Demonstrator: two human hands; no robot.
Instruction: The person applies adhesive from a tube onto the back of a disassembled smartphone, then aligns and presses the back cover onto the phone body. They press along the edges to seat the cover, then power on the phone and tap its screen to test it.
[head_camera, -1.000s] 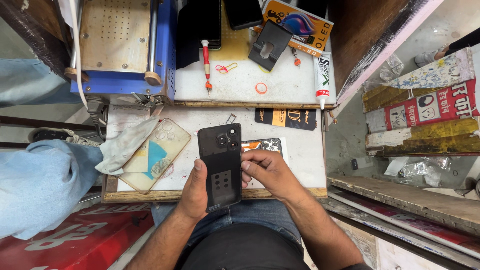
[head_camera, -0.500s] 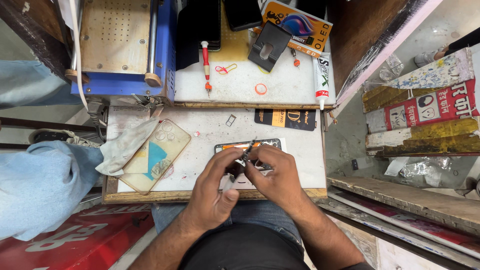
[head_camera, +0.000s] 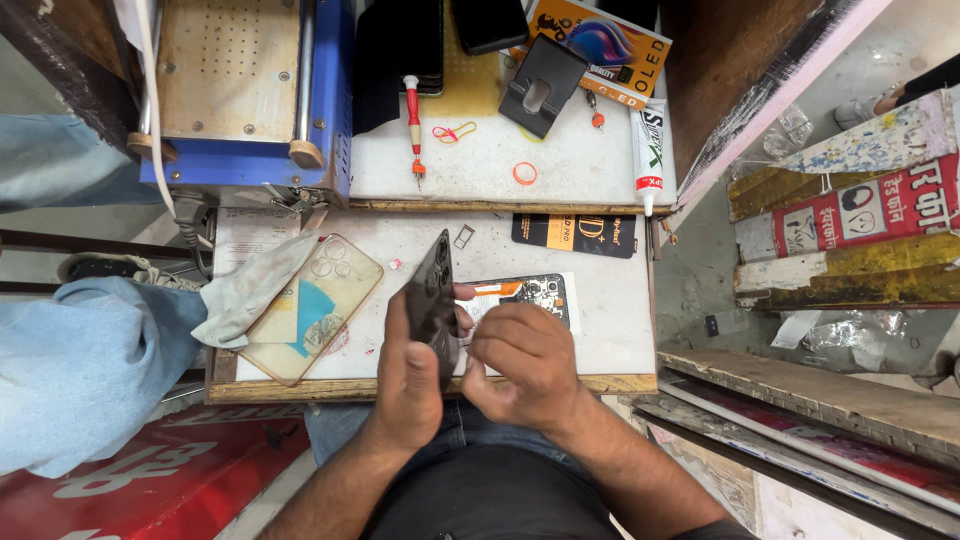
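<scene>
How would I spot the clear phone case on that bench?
Start at the blue machine top left. Just below it, on the white worktop, the clear phone case lies tilted beside a grey cloth. Unlike the dark phone back nearby, it is see-through.

The phone back cover (head_camera: 432, 300) is black. The phone case (head_camera: 310, 308) is clear with a yellowed tint, the screwdriver (head_camera: 412, 115) red-handled, the rubber band (head_camera: 525, 173) orange, the surface (head_camera: 610, 310) white, the machine (head_camera: 245, 90) blue with a tan plate.
</scene>
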